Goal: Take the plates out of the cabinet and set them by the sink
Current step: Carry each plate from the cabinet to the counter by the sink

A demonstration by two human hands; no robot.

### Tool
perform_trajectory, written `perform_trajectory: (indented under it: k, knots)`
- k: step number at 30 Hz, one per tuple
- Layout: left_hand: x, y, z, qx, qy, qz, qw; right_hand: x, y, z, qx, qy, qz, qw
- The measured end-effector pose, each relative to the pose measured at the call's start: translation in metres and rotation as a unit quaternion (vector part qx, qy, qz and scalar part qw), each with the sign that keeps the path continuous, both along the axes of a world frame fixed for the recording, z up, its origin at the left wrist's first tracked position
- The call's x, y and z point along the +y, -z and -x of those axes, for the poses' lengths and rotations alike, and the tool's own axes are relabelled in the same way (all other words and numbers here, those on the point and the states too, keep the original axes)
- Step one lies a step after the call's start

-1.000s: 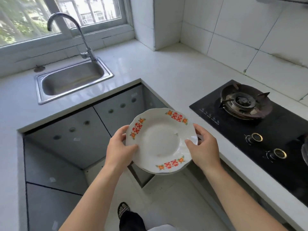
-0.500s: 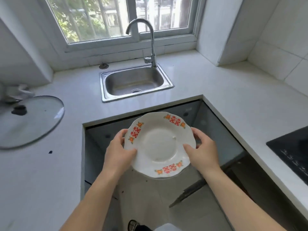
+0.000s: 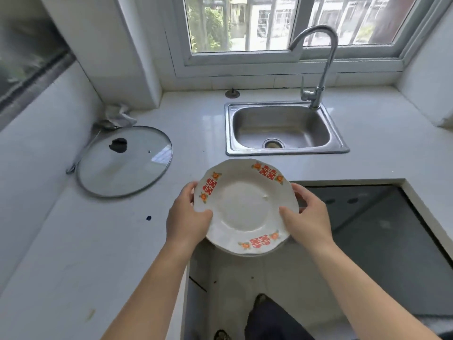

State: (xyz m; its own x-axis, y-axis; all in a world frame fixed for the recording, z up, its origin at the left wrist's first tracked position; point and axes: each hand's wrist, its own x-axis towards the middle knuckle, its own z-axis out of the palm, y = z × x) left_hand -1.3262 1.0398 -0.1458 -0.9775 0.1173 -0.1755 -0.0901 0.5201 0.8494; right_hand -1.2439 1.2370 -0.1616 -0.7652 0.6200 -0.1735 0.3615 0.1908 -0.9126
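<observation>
As the plates (image 3: 245, 204) hover by the sink (image 3: 286, 151), left hand (image 3: 186, 218) and right hand (image 3: 310, 218) fingers (image 3: 288, 213) clamp opposite rims.

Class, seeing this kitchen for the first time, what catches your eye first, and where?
A white plate with red motifs, held at centre between left hand and right hand. Behind it sits the steel sink under the window; a glass lid lies on the counter at left.
</observation>
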Motion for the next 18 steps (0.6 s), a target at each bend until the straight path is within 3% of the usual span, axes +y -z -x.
perform_trajectory:
  k: [13, 18]
  knots:
    - [0.064, 0.007, 0.154, 0.012, -0.072, 0.025, 0.997, 0.074, 0.011, 0.195, -0.01, -0.104, -0.001, 0.995]
    - [0.11, 0.011, 0.214, -0.001, -0.051, 0.032, 0.998, 0.125, 0.017, 0.257, -0.022, -0.107, -0.012, 0.994]
